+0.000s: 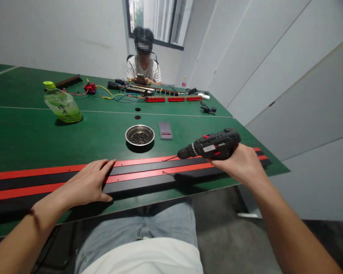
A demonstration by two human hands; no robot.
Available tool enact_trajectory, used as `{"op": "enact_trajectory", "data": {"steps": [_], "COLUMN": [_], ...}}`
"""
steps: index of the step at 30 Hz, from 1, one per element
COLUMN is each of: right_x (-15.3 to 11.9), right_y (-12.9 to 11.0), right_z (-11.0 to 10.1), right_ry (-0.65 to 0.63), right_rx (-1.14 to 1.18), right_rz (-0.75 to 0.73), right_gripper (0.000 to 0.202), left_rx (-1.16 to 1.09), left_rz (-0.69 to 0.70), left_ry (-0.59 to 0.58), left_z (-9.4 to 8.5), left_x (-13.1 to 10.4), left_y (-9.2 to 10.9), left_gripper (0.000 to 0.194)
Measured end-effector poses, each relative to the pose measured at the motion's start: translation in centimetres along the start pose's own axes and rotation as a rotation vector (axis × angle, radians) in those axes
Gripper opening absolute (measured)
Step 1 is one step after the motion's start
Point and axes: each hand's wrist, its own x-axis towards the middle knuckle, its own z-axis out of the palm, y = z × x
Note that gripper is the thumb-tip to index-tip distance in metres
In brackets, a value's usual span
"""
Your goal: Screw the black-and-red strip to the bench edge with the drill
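Note:
Two long red and black rails (143, 176) lie side by side along the near part of the table. My left hand (88, 180) lies across both, fingers towards the far edge and thumb at the near edge, gripping them. My right hand (242, 165) is wrapped round the handle of a black cordless drill (214, 145), held tilted with its chuck pointing left. Its long thin bit (171, 158) reaches down to the far rail's red face, where a small screw or hole seems to be; exact contact is hard to tell. Small dark screws or holes dot the red faces.
Beyond the rails stand a metal bowl (140, 131) of small dark screws and a small flat case (165, 131). A green-capped bottle (62, 103) is at left. Wires (111, 95) and red strips (156, 99) lie farther back. A person (144, 68) sits opposite, holding a phone.

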Motion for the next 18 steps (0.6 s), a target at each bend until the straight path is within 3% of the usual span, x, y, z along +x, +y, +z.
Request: {"op": "enact_trajectory", "data": {"steps": [3, 7, 11, 15, 18], "right_x": [0.7, 1.1, 0.7, -0.1, -0.8], "right_y": [0.1, -0.5, -1.3, -2.4, -3.2], "right_z": [2.2, 4.9, 7.2, 8.7, 9.2], "right_ry": [-0.037, -0.113, -0.188, -0.259, -0.284], "right_rx": [0.188, 0.398, 0.537, 0.554, 0.535], "right_rz": [0.009, -0.042, -0.065, -0.063, -0.056], "right_gripper": [0.034, 0.036, 0.037, 0.033, 0.032], "left_rx": [-0.065, -0.310, -0.444, -0.430, -0.455], "left_rz": [-0.038, 0.247, 0.384, 0.437, 0.437], "left_ry": [-0.028, 0.114, 0.279, 0.284, 0.284], "left_z": [-2.4, -6.2, -8.2, -8.2, -8.1], "left_x": [1.0, 3.7, 7.1, 10.0, 11.0], "left_y": [3.7, 11.1, 16.8, 19.0, 19.0], "left_gripper": [0.111, 0.079, 0.064, 0.062, 0.042]}}
